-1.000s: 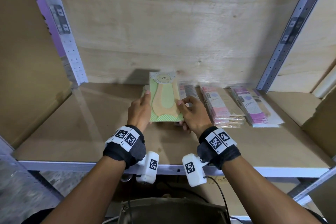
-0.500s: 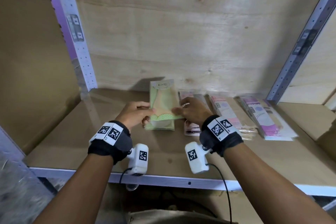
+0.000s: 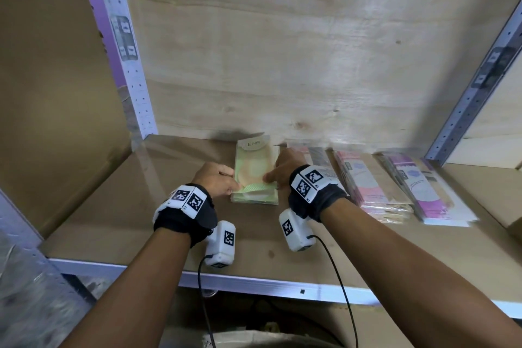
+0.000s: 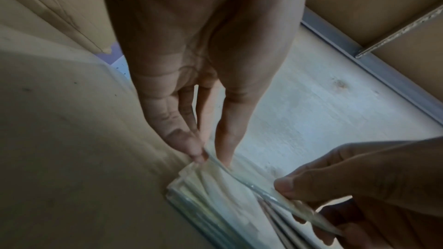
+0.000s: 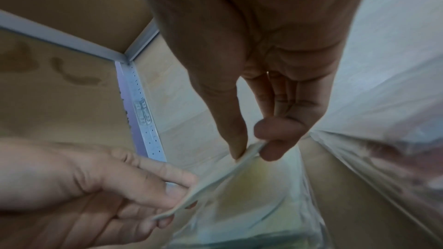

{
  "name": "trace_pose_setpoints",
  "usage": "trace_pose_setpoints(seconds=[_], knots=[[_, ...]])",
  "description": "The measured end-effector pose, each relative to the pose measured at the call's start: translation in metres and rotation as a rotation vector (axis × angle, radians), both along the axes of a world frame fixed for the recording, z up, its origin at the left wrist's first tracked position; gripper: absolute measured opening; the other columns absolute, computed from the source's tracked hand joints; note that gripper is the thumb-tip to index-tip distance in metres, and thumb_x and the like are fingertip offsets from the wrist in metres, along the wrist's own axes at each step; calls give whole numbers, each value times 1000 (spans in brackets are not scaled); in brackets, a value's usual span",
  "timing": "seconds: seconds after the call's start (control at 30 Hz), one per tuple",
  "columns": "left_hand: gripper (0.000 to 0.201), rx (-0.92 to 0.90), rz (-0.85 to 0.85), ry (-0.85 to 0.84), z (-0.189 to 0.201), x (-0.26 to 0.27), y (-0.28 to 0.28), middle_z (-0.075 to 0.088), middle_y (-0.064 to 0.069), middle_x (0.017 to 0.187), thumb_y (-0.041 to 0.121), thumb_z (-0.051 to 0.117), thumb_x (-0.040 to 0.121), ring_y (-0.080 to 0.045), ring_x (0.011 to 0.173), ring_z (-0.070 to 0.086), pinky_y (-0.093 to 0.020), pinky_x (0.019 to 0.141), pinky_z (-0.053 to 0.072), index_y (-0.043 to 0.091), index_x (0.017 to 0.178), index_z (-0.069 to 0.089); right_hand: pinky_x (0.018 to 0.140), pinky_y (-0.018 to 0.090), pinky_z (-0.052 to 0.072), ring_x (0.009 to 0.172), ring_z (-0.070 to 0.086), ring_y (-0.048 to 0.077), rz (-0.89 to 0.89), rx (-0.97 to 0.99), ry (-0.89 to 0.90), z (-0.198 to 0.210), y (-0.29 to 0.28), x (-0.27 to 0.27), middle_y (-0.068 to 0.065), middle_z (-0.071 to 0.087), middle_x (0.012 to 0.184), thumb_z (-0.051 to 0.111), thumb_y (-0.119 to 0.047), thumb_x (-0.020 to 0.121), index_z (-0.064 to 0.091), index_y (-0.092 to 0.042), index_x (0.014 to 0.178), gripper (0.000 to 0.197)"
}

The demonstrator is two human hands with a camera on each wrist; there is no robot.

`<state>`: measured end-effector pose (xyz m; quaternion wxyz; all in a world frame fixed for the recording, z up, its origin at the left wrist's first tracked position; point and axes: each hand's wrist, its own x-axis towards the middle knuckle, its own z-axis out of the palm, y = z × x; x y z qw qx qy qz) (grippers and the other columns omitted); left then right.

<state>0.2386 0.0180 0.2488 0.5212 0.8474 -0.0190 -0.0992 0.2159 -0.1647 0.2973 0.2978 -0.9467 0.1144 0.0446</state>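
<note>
A stack of green flat packets (image 3: 255, 195) lies on the brown shelf board (image 3: 118, 206), near the back. The top green packet (image 3: 255, 167) is tilted, with its near edge lifted off the stack. My left hand (image 3: 217, 181) pinches its near left corner, and the left wrist view shows thumb and fingertips (image 4: 191, 149) on the clear wrapper edge (image 4: 239, 179). My right hand (image 3: 282, 169) pinches the near right corner; in the right wrist view thumb and forefinger (image 5: 271, 139) clamp the thin edge (image 5: 215, 181).
To the right lie a partly hidden packet pile (image 3: 316, 155), a pink packet stack (image 3: 372, 186) and a purple packet stack (image 3: 423, 192). A plywood back wall (image 3: 282, 51) and metal uprights (image 3: 124, 45) (image 3: 480, 76) frame the shelf. A cardboard box (image 3: 502, 198) sits at far right.
The green packet has come down from being held higher to lying tilted on the green stack. Both hands slid from its sides to its near corners. The head camera has tilted up.
</note>
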Motion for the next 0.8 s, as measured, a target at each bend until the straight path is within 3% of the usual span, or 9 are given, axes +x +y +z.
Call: trace_pose_setpoints(seconds=[0.07, 0.13, 0.23, 0.3, 0.37, 0.53, 0.6, 0.7, 0.8], knots=[[53, 5, 4, 13, -3, 1, -1, 72, -19, 87, 0, 81, 73, -23, 71, 66, -36, 88, 57, -5, 123, 62, 78, 32, 56, 94, 65, 26, 10, -65, 13, -3, 3, 3, 9, 63, 95, 83, -22, 75, 51, -10, 74, 35], [52, 20, 6, 17, -4, 2, -1, 74, -17, 88, 1, 82, 72, -23, 71, 68, -34, 86, 57, -3, 120, 64, 78, 35, 58, 93, 66, 26, 19, -93, 33, -6, 5, 5, 9, 64, 96, 82, -19, 74, 57, -6, 87, 31], [46, 56, 1, 12, -7, 2, -3, 75, -12, 89, 3, 84, 69, -21, 67, 69, -30, 83, 57, 2, 113, 70, 54, 27, 43, 85, 54, 22, 52, -181, 64, -9, 6, 4, 6, 57, 95, 80, -19, 76, 56, -7, 101, 37], [42, 77, 2, 12, -8, 3, -4, 75, -9, 87, 3, 84, 69, -20, 64, 67, -30, 81, 57, 4, 110, 72, 51, 25, 36, 85, 50, 21, 56, -232, 65, -11, 6, 3, 7, 54, 101, 79, -21, 76, 51, -10, 97, 36], [41, 87, 5, 14, -9, 4, -6, 74, -10, 88, 3, 84, 69, -22, 66, 67, -31, 83, 57, 4, 109, 73, 59, 28, 42, 87, 50, 22, 51, -251, 67, -12, 8, 4, 7, 52, 102, 79, -23, 76, 49, -12, 95, 37], [50, 129, 9, 20, -13, 7, -6, 72, -10, 114, 11, 86, 70, -29, 108, 67, -42, 100, 51, 9, 117, 71, 66, 29, 47, 87, 55, 24, 63, -256, 75, -17, 8, 8, 11, 61, 109, 78, -19, 76, 54, -7, 93, 31], [55, 121, 13, 39, -14, 8, -7, 69, -11, 120, 12, 85, 71, -28, 113, 64, -41, 102, 50, 8, 122, 68, 74, 34, 56, 93, 62, 26, 56, -228, 86, -18, 8, 10, 13, 61, 113, 77, -18, 78, 58, -4, 100, 33], [62, 127, 12, 38, -15, 10, -7, 66, -10, 127, 14, 85, 72, -26, 118, 61, -40, 105, 47, 7, 130, 63, 87, 38, 56, 104, 63, 30, 45, -203, 103, -18, 9, 11, 15, 58, 120, 76, -17, 80, 57, -2, 112, 40], [63, 185, -9, 6, -16, 11, -8, 66, -7, 128, 17, 85, 73, -24, 119, 60, -39, 109, 42, 9, 131, 62, 88, 40, 56, 105, 64, 30, 33, -175, 113, -16, 9, 11, 15, 54, 122, 77, -17, 79, 57, -2, 116, 45]])
